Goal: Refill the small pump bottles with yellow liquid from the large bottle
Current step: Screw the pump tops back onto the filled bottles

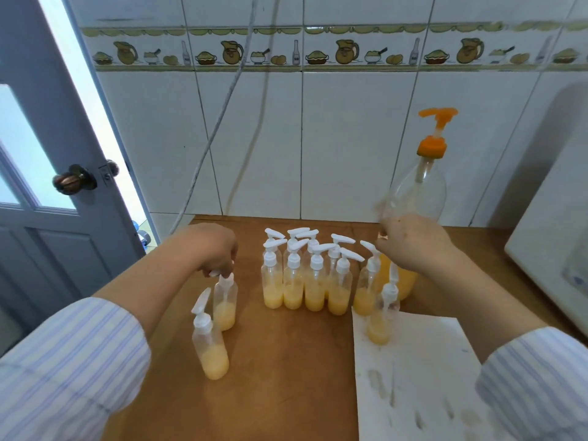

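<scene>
Striped sleeves, both hands busy over the tabletop (286, 377).
Left hand (216, 249) pinches a small pump bottle (225, 300); right hand (413, 246) grips the large bottle (416, 192).

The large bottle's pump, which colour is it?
Orange, both pump and collar, on the large bottle; head view.

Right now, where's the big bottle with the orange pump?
The big bottle stands at the table's back right near the tiled wall, behind the cluster of small pump bottles, with the right hand on it.
</scene>
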